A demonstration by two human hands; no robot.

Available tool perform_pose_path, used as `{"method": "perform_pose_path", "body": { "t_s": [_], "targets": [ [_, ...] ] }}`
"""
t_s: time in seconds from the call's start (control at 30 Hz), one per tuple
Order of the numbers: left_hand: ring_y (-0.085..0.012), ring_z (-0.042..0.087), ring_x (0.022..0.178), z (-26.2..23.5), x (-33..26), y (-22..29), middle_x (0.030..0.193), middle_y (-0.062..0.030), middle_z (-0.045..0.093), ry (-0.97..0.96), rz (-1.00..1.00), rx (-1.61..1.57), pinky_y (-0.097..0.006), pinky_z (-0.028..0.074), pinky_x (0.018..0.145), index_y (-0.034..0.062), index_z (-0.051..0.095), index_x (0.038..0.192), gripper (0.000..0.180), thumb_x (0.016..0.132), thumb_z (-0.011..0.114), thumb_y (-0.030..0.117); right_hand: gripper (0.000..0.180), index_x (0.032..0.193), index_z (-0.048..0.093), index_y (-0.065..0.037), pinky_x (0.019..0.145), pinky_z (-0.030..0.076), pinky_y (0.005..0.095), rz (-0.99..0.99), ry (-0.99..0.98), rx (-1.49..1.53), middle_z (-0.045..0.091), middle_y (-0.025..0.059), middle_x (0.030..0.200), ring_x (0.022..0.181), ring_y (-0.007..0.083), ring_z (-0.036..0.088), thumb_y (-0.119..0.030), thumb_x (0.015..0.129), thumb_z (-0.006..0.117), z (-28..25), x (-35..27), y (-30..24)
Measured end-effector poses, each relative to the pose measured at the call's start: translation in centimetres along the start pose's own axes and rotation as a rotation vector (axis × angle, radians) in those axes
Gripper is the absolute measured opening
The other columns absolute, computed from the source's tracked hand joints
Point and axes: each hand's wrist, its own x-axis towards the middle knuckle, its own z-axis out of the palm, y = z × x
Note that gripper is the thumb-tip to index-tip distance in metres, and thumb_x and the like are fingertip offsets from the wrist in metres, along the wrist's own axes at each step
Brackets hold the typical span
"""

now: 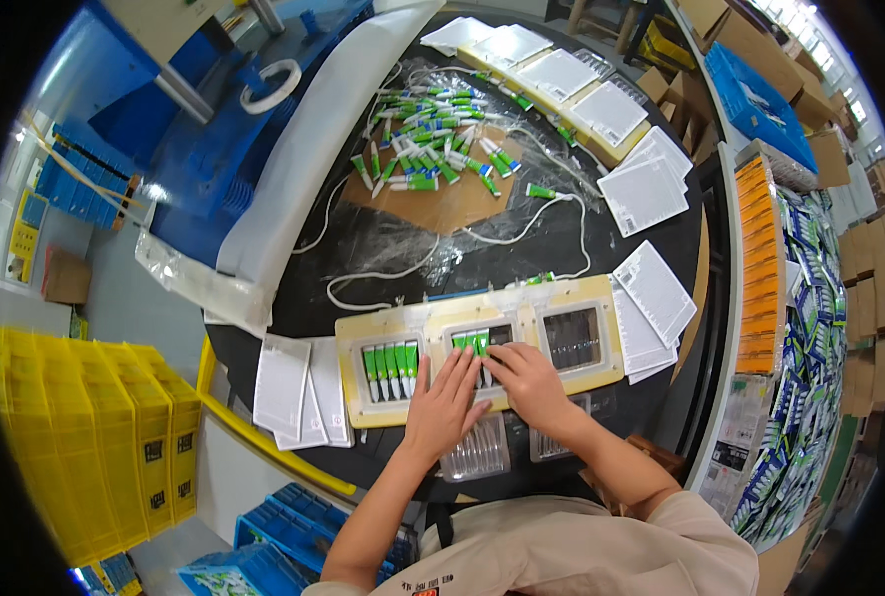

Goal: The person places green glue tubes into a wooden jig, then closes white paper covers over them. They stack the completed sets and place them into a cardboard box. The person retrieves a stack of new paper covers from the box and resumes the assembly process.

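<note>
A cream-yellow fixture [423,320] with three windows lies before me. Several green-and-white tubes [390,372] stand side by side in its left window. More tubes [470,343] lie in the middle window, partly covered by my hands. My left hand [444,405] rests over that window, open, fingers stretched forward across the tubes. My right hand [530,385] comes in from the right, its fingers bent and closed at the rightmost tubes there; its fingertips are partly hidden. A clear plastic blister tray [572,340] without tubes sits in the right window.
A pile of tubes [433,139] lies on cardboard farther back. White cards [298,392] flank the fixture, with more cards [651,298] on the right. Clear blister trays [477,452] sit at the near edge. Another fixture [562,94] bears cards. Yellow crates [85,427] stand left.
</note>
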Motion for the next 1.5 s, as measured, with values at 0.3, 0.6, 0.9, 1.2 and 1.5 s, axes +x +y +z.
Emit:
{"method": "perform_pose_path", "body": {
  "t_s": [0.3,0.6,0.9,1.2,1.5],
  "targets": [
    [-0.0352,0.064,0.108,-2.7,22.6,-15.2,0.116,-0.0169,0.066,0.452,-0.046,0.236,-0.045,0.052,0.091,0.0038,0.062,0.117,0.026,0.091,0.061,0.006,0.02,0.099,0.071,-0.008,0.087,0.054,0.0448,0.389,-0.222,-0.467,0.067,0.0101,0.107,0.107,0.0324,0.062,-0.014,0.08,0.077,-2.9,13.9,22.3],
    [-0.0295,0.063,0.106,-0.3,25.1,-20.1,0.105,-0.0104,0.064,0.156,-0.078,0.379,-0.045,0.049,0.087,0.008,0.065,0.104,0.015,0.089,0.062,0.01,0.016,0.107,0.065,0.002,0.065,0.053,0.0414,0.45,0.308,0.176,0.066,0.019,0.089,0.074,0.0341,0.067,-0.01,0.096,0.062,-4.8,13.1,18.5],
    [-0.0347,0.067,0.084,-4.5,13.9,-9.9,0.098,-0.0162,0.067,0.479,-0.17,-0.251,-0.04,0.052,0.074,0.0002,0.067,0.111,0.019,0.093,0.066,0.006,0.022,0.108,0.069,0.001,0.064,0.054,0.0388,0.196,0.221,0.023,0.067,0.0144,0.089,0.078,0.0306,0.066,-0.001,0.087,0.07,-2.9,-2.1,0.8],
    [-0.0274,0.066,0.081,-1.5,2.0,3.0,0.091,-0.0135,0.068,0.556,-0.188,-0.152,-0.036,0.053,0.07,0.0035,0.073,0.115,0.032,0.084,0.077,0.002,0.023,0.101,0.071,0.0,0.071,0.05,0.0349,0.196,0.167,-0.099,0.065,0.0082,0.093,0.083,0.0251,0.063,-0.012,0.082,0.077,1.8,-2.6,-1.0],
    [-0.0288,0.061,0.076,4.1,4.8,4.7,0.086,-0.0108,0.063,0.405,-0.018,0.015,-0.04,0.052,0.067,-0.0026,0.069,0.115,0.039,0.077,0.077,0.0,0.021,0.102,0.073,0.0,0.075,0.052,0.0409,0.39,0.327,-0.033,0.067,0.0122,0.097,0.088,0.0312,0.063,0.002,0.081,0.07,-4.7,-2.8,2.7]
  ]
}}
